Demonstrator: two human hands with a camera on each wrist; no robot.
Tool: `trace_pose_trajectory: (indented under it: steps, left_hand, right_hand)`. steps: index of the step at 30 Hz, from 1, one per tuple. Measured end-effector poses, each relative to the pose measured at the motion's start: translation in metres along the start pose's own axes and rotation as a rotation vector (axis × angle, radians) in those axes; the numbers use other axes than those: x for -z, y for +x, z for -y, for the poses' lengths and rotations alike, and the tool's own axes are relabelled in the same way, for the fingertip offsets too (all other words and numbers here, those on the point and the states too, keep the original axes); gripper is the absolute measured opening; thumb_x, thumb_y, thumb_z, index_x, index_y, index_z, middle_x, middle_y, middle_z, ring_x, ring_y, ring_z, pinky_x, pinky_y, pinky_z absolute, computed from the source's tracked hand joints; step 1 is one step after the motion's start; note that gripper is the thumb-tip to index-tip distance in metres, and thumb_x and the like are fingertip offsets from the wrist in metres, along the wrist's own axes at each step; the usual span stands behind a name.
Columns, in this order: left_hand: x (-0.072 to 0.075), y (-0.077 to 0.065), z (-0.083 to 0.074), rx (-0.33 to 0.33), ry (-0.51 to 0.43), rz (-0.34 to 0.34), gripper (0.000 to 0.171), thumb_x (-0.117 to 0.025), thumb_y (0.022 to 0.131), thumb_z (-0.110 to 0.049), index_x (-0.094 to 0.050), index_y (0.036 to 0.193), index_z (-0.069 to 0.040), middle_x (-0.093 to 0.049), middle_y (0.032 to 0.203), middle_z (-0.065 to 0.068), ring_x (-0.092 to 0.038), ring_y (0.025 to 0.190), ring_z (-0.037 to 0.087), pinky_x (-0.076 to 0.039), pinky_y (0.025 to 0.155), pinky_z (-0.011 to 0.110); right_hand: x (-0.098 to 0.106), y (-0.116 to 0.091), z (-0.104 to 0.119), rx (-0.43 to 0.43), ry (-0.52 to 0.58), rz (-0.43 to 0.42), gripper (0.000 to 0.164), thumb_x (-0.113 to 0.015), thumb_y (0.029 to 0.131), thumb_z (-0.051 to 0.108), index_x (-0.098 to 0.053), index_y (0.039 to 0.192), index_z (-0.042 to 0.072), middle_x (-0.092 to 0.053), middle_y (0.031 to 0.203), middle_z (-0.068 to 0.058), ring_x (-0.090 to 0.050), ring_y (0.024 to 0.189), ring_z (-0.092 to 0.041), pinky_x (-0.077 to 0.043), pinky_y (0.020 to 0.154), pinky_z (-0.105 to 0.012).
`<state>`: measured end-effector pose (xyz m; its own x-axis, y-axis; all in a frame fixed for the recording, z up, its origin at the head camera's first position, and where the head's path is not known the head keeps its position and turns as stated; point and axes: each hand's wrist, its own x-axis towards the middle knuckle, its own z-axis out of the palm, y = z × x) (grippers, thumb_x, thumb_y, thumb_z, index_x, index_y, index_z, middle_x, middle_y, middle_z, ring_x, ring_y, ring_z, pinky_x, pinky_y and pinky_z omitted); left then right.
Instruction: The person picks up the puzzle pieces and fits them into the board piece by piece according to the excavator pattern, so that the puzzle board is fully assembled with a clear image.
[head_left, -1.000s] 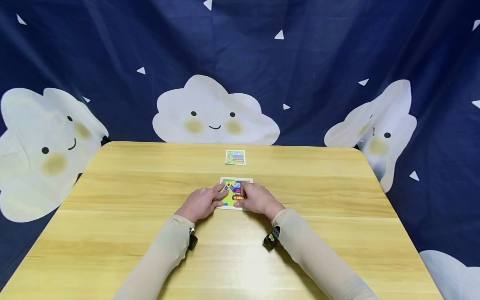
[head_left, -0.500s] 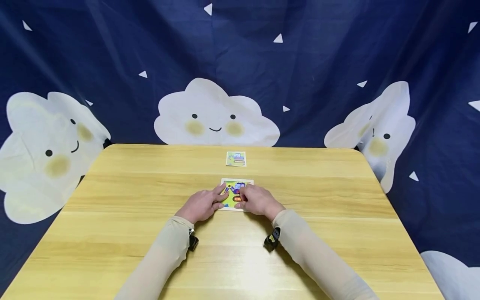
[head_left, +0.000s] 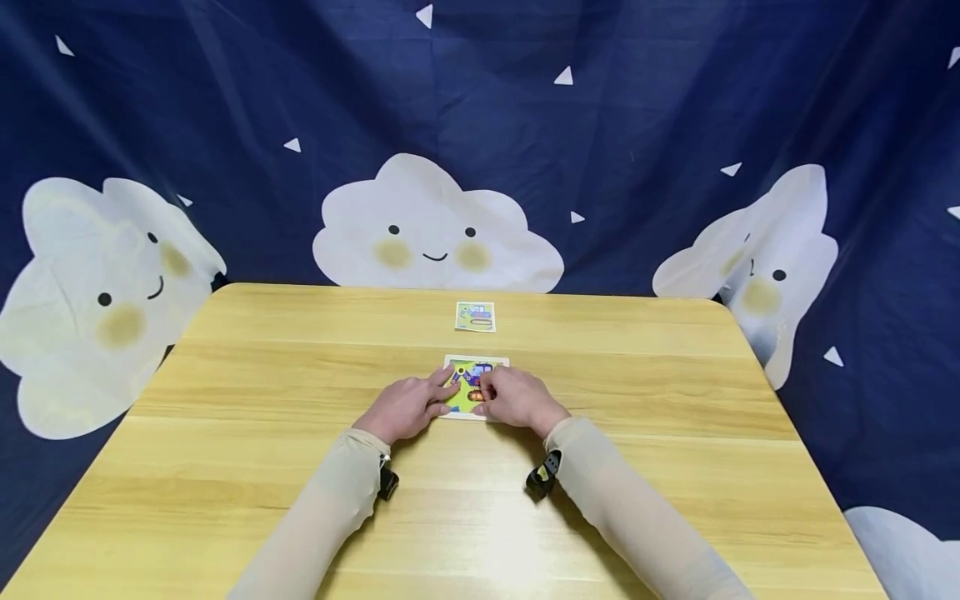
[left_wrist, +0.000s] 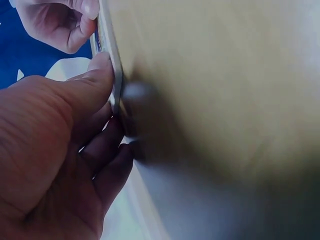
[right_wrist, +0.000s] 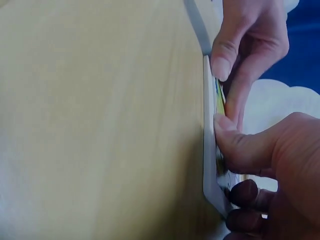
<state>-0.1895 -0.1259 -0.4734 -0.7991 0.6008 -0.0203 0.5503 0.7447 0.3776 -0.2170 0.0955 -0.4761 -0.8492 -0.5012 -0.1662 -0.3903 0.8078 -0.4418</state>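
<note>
A white-framed picture puzzle [head_left: 465, 402] with a colourful excavator on yellow-green lies flat on the table. The left hand [head_left: 406, 407] rests at its left side, fairly straight fingers reaching onto the picture. In the left wrist view, the left thumb [left_wrist: 100, 70] lies at the puzzle's edge. The right hand [head_left: 519, 399] covers the puzzle's right part with curled fingers, index and thumb tips down on the picture. The right thumb [right_wrist: 235, 140] is right at the frame's inner edge in the right wrist view. I cannot tell whether those fingers pinch a piece; the palm hides it.
A small square card [head_left: 476, 317] with a matching excavator picture lies behind the puzzle, near the far edge of the wooden table [head_left: 300, 333]. A dark blue curtain [head_left: 495, 108] with smiling clouds hangs behind. Dark straps with devices [head_left: 543, 475] sit on both wrists.
The right hand's fingertips have shifted slightly left over the picture, covering more of the excavator's orange track. The left hand has stayed in place on the puzzle. The head view has moved a little.
</note>
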Motion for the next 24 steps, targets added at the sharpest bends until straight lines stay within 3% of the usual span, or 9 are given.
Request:
trace_pose_trajectory:
  steps: [13, 20, 24]
  left_hand:
    - [0.001, 0.004, -0.001, 0.051, -0.015, 0.017, 0.045, -0.066, 0.095, -0.021, -0.056, 0.138, -0.009, -0.036, 0.153, 0.012, -0.051, 0.125, 0.036, -0.042, 0.104, 0.049]
    - [0.000, 0.004, -0.002, 0.028, 0.056, 0.033, 0.045, -0.063, 0.098, -0.024, -0.055, 0.139, -0.007, -0.032, 0.155, 0.014, -0.031, 0.141, 0.032, -0.030, 0.113, 0.046]
    - [0.000, 0.002, 0.000, 0.005, 0.068, 0.000, 0.046, -0.060, 0.099, -0.027, -0.054, 0.139, -0.003, -0.034, 0.154, 0.016, -0.027, 0.143, 0.033, -0.025, 0.114, 0.048]
  right_hand:
    - [0.000, -0.003, -0.004, 0.021, 0.023, -0.024, 0.032, -0.079, 0.084, 0.035, -0.055, 0.070, 0.018, -0.052, 0.075, 0.003, -0.050, 0.068, -0.015, -0.044, 0.063, -0.031]
    - [-0.002, -0.010, -0.012, 0.040, 0.125, -0.058, 0.024, -0.078, 0.086, 0.029, -0.058, 0.076, 0.019, -0.055, 0.075, 0.005, -0.052, 0.070, -0.014, -0.045, 0.065, -0.031]
    - [0.002, -0.017, -0.016, 0.035, 0.191, -0.091, 0.019, -0.075, 0.089, 0.028, -0.061, 0.080, 0.019, -0.056, 0.079, 0.005, -0.052, 0.072, -0.014, -0.046, 0.065, -0.031]
